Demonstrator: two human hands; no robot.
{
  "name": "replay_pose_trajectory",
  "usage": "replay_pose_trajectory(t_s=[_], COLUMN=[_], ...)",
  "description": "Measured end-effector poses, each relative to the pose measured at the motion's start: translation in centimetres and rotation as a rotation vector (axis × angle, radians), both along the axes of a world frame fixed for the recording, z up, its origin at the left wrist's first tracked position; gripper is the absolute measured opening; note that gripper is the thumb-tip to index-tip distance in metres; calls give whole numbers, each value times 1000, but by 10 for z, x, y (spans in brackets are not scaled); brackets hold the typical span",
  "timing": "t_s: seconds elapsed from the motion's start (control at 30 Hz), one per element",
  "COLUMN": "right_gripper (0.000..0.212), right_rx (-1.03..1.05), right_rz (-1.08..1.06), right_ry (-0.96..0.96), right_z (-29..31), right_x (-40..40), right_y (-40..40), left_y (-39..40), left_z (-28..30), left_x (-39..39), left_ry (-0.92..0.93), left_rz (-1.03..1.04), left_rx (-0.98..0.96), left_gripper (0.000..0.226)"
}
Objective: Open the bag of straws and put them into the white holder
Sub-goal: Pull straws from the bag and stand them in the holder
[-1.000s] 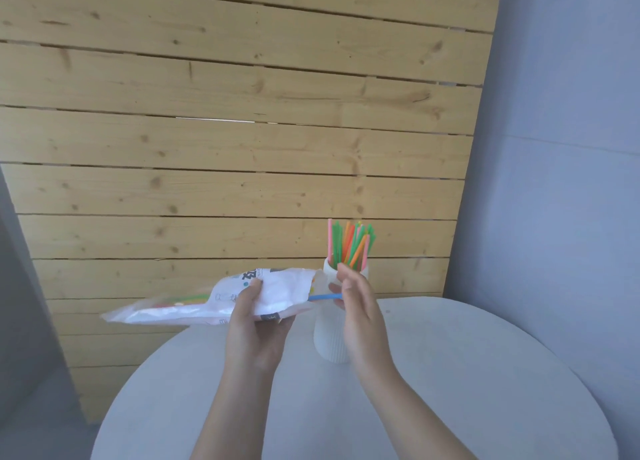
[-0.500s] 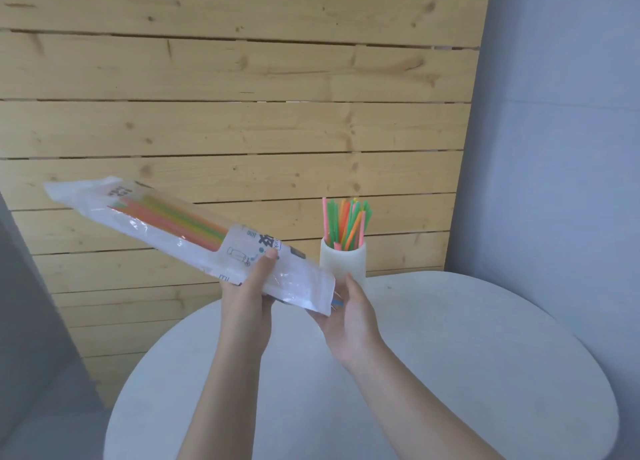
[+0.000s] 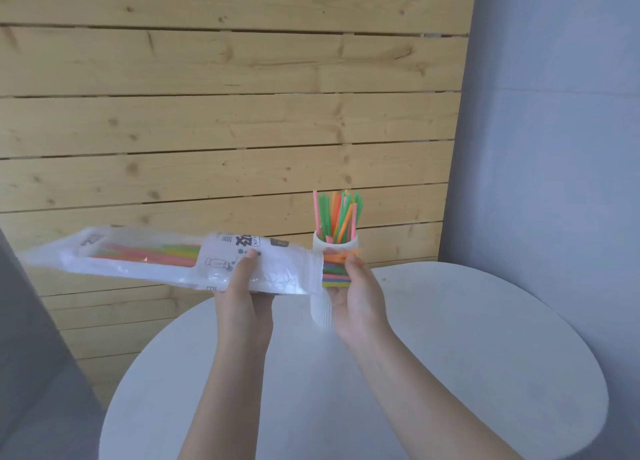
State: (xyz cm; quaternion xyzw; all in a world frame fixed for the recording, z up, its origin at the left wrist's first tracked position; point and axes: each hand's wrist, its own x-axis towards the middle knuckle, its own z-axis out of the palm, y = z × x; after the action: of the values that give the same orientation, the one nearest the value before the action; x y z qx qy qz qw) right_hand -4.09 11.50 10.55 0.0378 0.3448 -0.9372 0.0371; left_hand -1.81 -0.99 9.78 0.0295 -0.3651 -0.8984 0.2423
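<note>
At mid-frame, the bag of straws (image 3: 173,260) lies nearly level so its open mouth feeds the right hand (image 3: 353,286), whose fingers pinch protruding straws (image 3: 337,269), likely to pull them toward the white holder (image 3: 323,309) behind, while the left hand (image 3: 244,286) grips the bag's middle above the table (image 3: 450,355).

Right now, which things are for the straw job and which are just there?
For the job: clear plastic bag of straws; colourful straw bunch; white ribbed holder; left hand; right hand.
Just there: round white table; wooden plank wall.
</note>
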Motion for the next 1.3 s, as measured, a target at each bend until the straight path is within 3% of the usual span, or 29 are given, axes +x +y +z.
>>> replay_pose_trajectory(t_s=[0.2,0.7,1.0,1.3], right_gripper=[21,24,29,20], right_rx=[-42,-42,-58,-107], right_rz=[-100,-282,-420,-354], right_ry=[84,77,76,26], right_z=[16,30,46,37], right_x=[-3,-11,-23,-22], right_y=[7,10,44,43], left_y=[9,40,39,37], left_z=[-5,-10,-8,-5], left_x=[-1,-1,1,0], left_ry=[25,-56,-107,-171], left_rz=[-66,-135,-114,32], left_rx=[113,239,306,298], left_gripper=[15,11,12,30])
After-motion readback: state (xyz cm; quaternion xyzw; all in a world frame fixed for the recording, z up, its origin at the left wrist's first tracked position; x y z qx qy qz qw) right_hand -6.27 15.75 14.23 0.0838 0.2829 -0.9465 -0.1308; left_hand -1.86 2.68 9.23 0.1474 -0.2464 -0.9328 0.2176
